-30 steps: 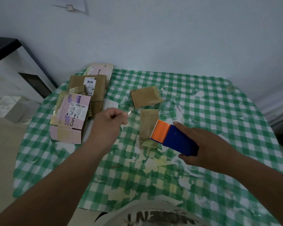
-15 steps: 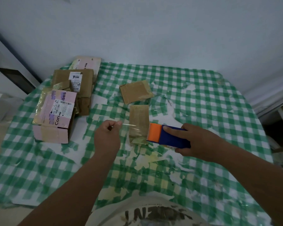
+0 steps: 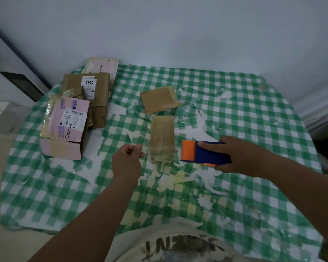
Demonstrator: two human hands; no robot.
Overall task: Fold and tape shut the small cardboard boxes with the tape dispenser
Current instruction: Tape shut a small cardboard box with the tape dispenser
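Lying lengthwise away from the person, the small box (image 3: 162,138) sits between the hands: left hand (image 3: 126,161) pinches the tape end, right hand (image 3: 240,157) grips the tape dispenser (image 3: 201,153), strip crossing its near end.

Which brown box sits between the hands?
The narrow upright-oriented brown box, crossed by a clear tape strip. The squarer brown box lies farther back; the labelled one sits far left.

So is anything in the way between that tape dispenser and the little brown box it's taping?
Nothing visible. The tape dispenser, held in the right hand, sits just right of the small cardboard box, with only bare tablecloth between.
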